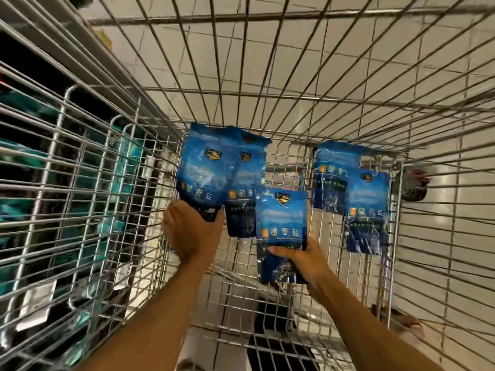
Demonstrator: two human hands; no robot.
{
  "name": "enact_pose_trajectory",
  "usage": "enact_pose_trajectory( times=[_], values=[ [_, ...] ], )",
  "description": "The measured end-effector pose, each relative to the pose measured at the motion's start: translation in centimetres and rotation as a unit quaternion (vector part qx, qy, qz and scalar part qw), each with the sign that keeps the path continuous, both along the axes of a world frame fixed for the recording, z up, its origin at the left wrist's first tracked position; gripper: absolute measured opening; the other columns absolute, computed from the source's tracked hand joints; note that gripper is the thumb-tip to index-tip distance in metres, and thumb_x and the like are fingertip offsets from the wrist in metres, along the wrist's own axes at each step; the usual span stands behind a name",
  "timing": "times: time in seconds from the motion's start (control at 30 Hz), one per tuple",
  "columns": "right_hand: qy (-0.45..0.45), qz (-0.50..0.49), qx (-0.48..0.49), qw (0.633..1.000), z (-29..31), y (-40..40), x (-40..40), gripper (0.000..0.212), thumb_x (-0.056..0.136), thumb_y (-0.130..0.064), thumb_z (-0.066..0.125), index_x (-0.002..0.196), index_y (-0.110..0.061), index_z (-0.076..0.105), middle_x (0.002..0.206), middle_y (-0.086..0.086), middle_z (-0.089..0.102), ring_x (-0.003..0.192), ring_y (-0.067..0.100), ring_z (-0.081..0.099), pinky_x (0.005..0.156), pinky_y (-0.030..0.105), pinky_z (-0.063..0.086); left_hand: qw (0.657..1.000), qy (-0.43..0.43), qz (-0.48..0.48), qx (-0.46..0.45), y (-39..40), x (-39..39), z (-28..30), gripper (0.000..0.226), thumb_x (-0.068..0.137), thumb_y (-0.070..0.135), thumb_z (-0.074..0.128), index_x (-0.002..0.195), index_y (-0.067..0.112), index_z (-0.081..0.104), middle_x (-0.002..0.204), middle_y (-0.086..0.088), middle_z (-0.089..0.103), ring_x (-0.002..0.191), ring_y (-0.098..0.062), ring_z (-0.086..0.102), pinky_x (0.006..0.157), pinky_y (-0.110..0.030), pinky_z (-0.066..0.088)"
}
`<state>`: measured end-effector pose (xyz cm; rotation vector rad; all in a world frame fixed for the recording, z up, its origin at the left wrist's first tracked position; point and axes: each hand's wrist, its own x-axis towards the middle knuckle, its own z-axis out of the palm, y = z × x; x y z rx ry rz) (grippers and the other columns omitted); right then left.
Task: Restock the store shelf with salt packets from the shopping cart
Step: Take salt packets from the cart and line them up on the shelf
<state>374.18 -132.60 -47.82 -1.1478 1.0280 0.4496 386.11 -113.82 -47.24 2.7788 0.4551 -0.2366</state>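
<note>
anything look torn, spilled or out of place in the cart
Nothing stands out. The blue salt packets lie loose and overlapping on the cart floor, creased but showing no tear or spill. The right hand grips one packet; the left hand reaches another.

Five glossy blue salt packets point(202, 172) lie inside the wire shopping cart point(348, 116): three overlapping left, two far right.

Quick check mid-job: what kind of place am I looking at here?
Most likely a shop aisle. The view looks down into a wire shopping cart holding blue salt packets, over a tiled floor, with stocked shelving on the left. Both hands are on packets.
</note>
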Motion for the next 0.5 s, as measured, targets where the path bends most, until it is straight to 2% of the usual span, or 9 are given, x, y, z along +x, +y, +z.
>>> enact_pose_trajectory(
  times=[0.03, 0.1, 0.13, 0.2, 0.3, 0.4, 0.5],
  values=[
    [0.001, 0.000, 0.000, 1.000, 0.0, 0.1, -0.4, 0.047, 0.066, -0.006, 0.088, 0.106, -0.022, 0.068, 0.093, -0.011, 0.078, 0.084, 0.006, 0.073, 0.064, 0.017, 0.055, 1.000, -0.005, 0.001, -0.012, 0.2, 0.3, 0.1, 0.090, 0.059, 0.053, 0.085, 0.122, 0.005, 0.044, 0.122, -0.016, 0.056, 0.117, -0.036, 0.051, 0.102, -0.052, 0.043],
    [0.006, -0.015, 0.004, 1.000, 0.0, 0.4, -0.9, 0.048, 0.067, -0.007, 0.088, 0.107, -0.022, 0.067, 0.097, -0.005, 0.078, 0.093, 0.017, 0.074, 0.077, 0.032, 0.060, 0.999, 0.003, -0.006, -0.035, 0.6, 0.9, 0.2, 0.100, 0.055, 0.050, 0.090, 0.129, 0.006, 0.040, 0.128, -0.017, 0.053, 0.119, -0.037, 0.051, 0.101, -0.053, 0.044],
    [0.010, -0.028, 0.009, 1.000, -0.1, 0.5, -1.1, 0.048, 0.068, -0.007, 0.087, 0.109, -0.021, 0.066, 0.099, -0.002, 0.078, 0.095, 0.022, 0.073, 0.083, 0.041, 0.060, 0.999, 0.019, -0.018, -0.034, 0.7, 1.2, 0.2, 0.105, 0.055, 0.051, 0.090, 0.134, 0.005, 0.038, 0.132, -0.017, 0.050, 0.122, -0.038, 0.049, 0.102, -0.053, 0.043],
    [0.015, -0.044, 0.019, 0.999, -0.2, 0.6, -1.4, 0.047, 0.070, -0.008, 0.086, 0.111, -0.021, 0.066, 0.101, 0.002, 0.077, 0.097, 0.027, 0.073, 0.089, 0.049, 0.058, 0.997, 0.051, -0.053, -0.001, 0.8, 1.6, -0.1, 0.108, 0.056, 0.053, 0.088, 0.137, 0.004, 0.036, 0.139, -0.019, 0.043, 0.127, -0.038, 0.043, 0.105, -0.052, 0.037],
    [0.012, -0.045, 0.032, 0.998, -0.3, 0.6, -1.5, 0.048, 0.070, -0.012, 0.086, 0.113, -0.021, 0.066, 0.103, 0.003, 0.077, 0.097, 0.027, 0.073, 0.090, 0.050, 0.058, 0.994, 0.066, -0.078, 0.026, 1.1, 1.6, -0.5, 0.105, 0.051, 0.057, 0.088, 0.130, 0.006, 0.042, 0.135, -0.016, 0.048, 0.126, -0.036, 0.043, 0.104, -0.053, 0.035],
    [0.008, -0.049, 0.039, 0.998, -0.1, 0.7, -1.3, 0.049, 0.071, -0.012, 0.085, 0.115, -0.020, 0.065, 0.104, 0.004, 0.077, 0.095, 0.027, 0.074, 0.086, 0.049, 0.059, 0.989, 0.083, -0.108, 0.051, 1.5, 1.4, -0.5, 0.097, 0.044, 0.066, 0.086, 0.118, 0.012, 0.052, 0.123, -0.010, 0.059, 0.120, -0.031, 0.047, 0.101, -0.048, 0.033],
    [0.008, -0.047, 0.046, 0.998, 0.0, 0.6, -1.1, 0.047, 0.073, -0.011, 0.084, 0.115, -0.020, 0.065, 0.102, 0.006, 0.077, 0.090, 0.028, 0.075, 0.073, 0.044, 0.061, 0.988, 0.135, -0.072, -0.012, 1.3, 1.2, -0.4, 0.098, 0.039, 0.062, 0.090, 0.112, 0.016, 0.044, 0.110, -0.007, 0.065, 0.107, -0.031, 0.059, 0.096, -0.045, 0.043]
  ],
)
